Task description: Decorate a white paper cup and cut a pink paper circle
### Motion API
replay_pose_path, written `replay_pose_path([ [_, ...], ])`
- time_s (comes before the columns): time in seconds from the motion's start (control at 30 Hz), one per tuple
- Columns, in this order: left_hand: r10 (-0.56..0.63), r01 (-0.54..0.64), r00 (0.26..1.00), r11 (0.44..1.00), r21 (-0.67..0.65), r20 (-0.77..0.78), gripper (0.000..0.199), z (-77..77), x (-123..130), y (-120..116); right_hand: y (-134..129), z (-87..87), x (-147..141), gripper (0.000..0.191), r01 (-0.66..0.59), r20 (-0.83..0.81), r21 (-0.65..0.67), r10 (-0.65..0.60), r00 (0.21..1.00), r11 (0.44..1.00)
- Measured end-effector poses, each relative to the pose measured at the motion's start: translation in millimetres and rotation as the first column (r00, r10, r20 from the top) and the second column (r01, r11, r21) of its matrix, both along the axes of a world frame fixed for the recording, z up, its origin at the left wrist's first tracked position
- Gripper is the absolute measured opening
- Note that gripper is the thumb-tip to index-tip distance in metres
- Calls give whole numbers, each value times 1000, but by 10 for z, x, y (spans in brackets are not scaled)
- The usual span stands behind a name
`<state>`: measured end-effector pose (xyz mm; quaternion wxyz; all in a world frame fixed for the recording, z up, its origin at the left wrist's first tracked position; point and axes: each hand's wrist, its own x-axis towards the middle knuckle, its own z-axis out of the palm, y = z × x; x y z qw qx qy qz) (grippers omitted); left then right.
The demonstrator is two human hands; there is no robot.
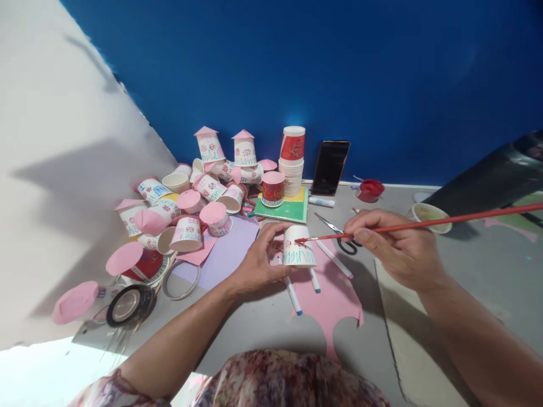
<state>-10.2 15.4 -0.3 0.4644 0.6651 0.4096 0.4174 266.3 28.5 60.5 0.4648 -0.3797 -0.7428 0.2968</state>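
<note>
Pink-topped paper cups (186, 236) crowd the desk (248, 330) at left; centrally, the left hand (261, 257) grasps an inverted white paper cup (300, 257) over pink cut paper (328, 297); the right hand (396, 249) grips a red paintbrush (458, 217), tip at that cup's side.

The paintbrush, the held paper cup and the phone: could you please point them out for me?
Paintbrush (445, 220): head view, on its red handle.
Held paper cup (299, 252): head view, on its side wall.
Phone (331, 168): head view, on its dark screen.

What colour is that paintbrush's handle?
The long thin paintbrush handle is red, clearest in the head view.
</note>
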Motion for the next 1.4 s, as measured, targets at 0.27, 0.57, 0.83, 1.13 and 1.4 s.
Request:
replay_pose_path([
  [0.27, 1, -1, 1000, 1000, 1, 2, 75, 13, -2, 4, -5, -2, 45, 25, 36, -12, -12, -36, 999, 999],
  [0.57, 8, -8, 1000, 1000, 13, -8, 72, 27, 8, -3, 3, -7, 41, 27, 39, 39, 3, -39, 998, 999],
  [0.83, -6, 7, 997, 1000, -16, 72, 76, -39, 7, 24, 18, 24, 71, 29, 51, 35, 21, -51, 998, 998],
  [1.13, -13, 16, 994, 1000, -23, 111, 75, -52, 11, 35, -21, 54, 68, 22, 23, 2, 27, -24, 1000, 999],
  [1.4, -5, 8, 995, 1000, -26, 96, 75, -30, 21, 21, -1, 31, 51, 21, -17, 18, 44, 17, 1000, 999],
])
